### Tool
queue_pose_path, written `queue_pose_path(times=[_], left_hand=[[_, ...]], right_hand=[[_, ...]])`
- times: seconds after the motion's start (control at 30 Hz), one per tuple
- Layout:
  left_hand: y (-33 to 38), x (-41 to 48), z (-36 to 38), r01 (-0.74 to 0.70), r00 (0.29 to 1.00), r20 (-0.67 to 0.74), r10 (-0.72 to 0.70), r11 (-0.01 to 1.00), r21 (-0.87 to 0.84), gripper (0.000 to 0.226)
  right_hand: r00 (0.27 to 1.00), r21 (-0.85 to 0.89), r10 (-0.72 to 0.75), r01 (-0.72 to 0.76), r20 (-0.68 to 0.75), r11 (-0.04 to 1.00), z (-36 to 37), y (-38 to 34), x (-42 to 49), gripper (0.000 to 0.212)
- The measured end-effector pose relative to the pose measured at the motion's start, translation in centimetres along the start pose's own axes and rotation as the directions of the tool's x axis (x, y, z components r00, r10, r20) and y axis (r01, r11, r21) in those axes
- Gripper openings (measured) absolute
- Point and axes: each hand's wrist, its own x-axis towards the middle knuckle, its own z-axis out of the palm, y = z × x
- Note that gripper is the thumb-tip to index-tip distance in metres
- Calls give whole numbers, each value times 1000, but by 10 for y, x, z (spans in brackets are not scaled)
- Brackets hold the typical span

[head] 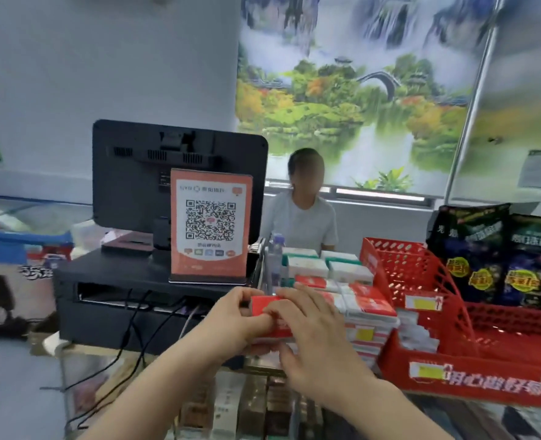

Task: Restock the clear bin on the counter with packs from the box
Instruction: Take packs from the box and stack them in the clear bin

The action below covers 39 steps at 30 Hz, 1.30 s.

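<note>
your left hand (240, 315) pinches the left end of a red box (264, 305), thumb on top and fingers curled in below it. your right hand (315, 350) covers the box's right part, its fingers bent over the top face and the fingertips meeting your left thumb, with the right thumb tucked under the near edge. both hands are closed around the box, neither spread wide. you cannot tell whether the box is opened, since your fingers hide most of it.

both forearms come up from the bottom edge of the view and converge, the left from the lower left and the right from the lower middle. the wrists are roughly level, and the box is held above the near edge of the glass counter (459, 416).

the clear bin (372, 342) stands on the counter just beyond your right hand, between the black register base (110, 300) and the red baskets (421, 281) toward the counter's right end. it holds white-and-green packs (323, 265) in its far rows and red-and-white packs (369, 301) in its near rows. the box in your hands is close to the bin's near left corner, but whether they touch is unclear.

a qr code sign (210, 227) stands on the register base in front of the monitor (142, 173). dark snack bags (497, 258) stand in the far red basket. a seated person (304, 217) is behind the counter.
</note>
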Motion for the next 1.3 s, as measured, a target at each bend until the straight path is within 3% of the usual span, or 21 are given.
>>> queue_pose_path(times=[0.1,0.2,0.43,0.57,0.73,1.0,1.13,1.3], left_hand=[[2,14,10,57,998,36,-57,998,4,50],[5,32,24,87,994,73,-87,996,-5,59],[31,66,32,-49,999,10,49,996,80,44],[49,73,21,-149,987,-48,151,988,40,30],[53,74,6,-196,979,-52,196,981,6,23],[32,73,-7,-214,977,16,214,977,-17,19],[28,74,-10,-219,976,9,219,976,-10,20],[24,75,-11,-204,979,7,204,979,15,21]], right_hand=[[987,105,22,-40,161,994,-13,22,8,41],[973,96,35,-58,229,994,-16,44,17,41],[956,-121,251,-234,152,965,-23,133,54,41],[877,-235,471,-440,96,867,-20,178,73,44],[788,-328,602,-538,132,776,-3,198,86,43],[737,-311,649,-581,191,752,15,216,93,50],[676,-284,675,-613,295,738,15,221,93,44],[658,-268,655,-599,371,754,16,224,89,44]])
